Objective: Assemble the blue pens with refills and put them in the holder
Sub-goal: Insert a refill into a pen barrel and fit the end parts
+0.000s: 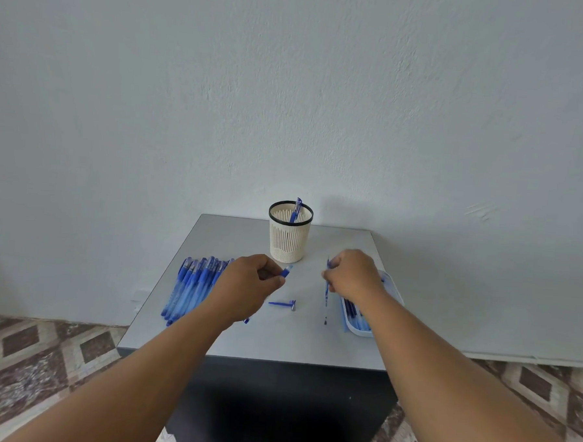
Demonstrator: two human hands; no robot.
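Apparently readying insertion, left hand (pixel 246 286) fingers pinch a pen barrel (pixel 286 271) while right hand (pixel 355 275) fingers grip a refill (pixel 327 290).

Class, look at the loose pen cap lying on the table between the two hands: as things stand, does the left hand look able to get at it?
Probably not straight away: the pen cap lies in the open just below the left hand, with nothing between them, but that hand already pinches a pen barrel and may need to free its fingers first.
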